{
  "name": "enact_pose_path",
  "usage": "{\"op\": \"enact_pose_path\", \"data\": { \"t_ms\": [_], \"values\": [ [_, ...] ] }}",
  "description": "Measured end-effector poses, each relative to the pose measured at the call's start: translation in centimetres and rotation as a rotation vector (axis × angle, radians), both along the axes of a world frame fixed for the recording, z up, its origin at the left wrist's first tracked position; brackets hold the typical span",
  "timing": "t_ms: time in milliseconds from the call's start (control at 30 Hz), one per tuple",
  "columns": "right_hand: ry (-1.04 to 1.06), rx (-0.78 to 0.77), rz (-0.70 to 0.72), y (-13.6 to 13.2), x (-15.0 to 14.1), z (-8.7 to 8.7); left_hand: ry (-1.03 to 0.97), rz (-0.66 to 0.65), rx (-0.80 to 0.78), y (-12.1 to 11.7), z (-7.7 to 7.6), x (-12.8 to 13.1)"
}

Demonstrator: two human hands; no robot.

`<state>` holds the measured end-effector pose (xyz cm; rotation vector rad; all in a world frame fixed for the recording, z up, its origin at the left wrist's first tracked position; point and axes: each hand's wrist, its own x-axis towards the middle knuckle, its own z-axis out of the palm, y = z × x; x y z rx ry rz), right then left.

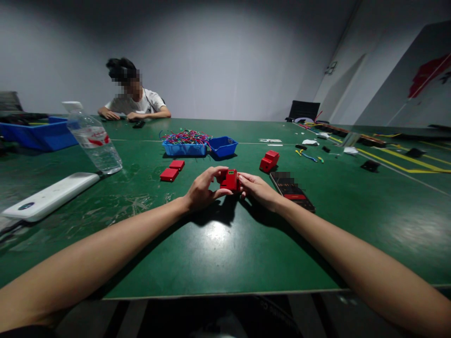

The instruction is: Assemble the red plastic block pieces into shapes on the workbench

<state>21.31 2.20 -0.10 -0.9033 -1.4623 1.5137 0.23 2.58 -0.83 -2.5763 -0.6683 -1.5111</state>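
Between my two hands is a red plastic housing (230, 180) with a small dark slotted opening on its upper face, held just above the green table. My left hand (205, 188) grips it from the left, thumb below and fingers above. From the right, the fingertips of my right hand (259, 190) pinch its side; whether they hold a smaller piece too is hidden. Another red housing (269, 161) sits on the table beyond my right hand. Two flat red covers (169, 174) lie to the left, beyond my left wrist.
A blue tray of coloured wires (185, 149) stands beside a smaller blue bin (224, 148). A phone (292, 191) lies by my right wrist. At left are a water bottle (97, 141) and a white power strip (52, 195). Pliers (308, 155) lie right; a person (137, 101) sits across.
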Motion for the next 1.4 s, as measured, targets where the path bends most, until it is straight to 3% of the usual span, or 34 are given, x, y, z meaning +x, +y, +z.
{"op": "enact_pose_path", "data": {
  "t_ms": [300,600,1033,1400],
  "values": [
    [0.003,0.022,-0.008,0.1,0.2,-0.3,-0.051,0.074,-0.204,0.3,-0.1,0.0],
    [-0.004,0.052,-0.234,0.2,-0.3,-0.6,-0.138,0.060,-0.376,0.6,0.1,0.3],
    [-0.078,0.110,-0.338,0.2,0.0,-0.5,-0.027,0.109,-0.523,1.4,-0.2,0.1],
    [-0.061,0.143,-0.320,0.4,0.2,-0.6,-0.007,0.029,-0.557,1.8,-0.5,0.2]
  ]
}}
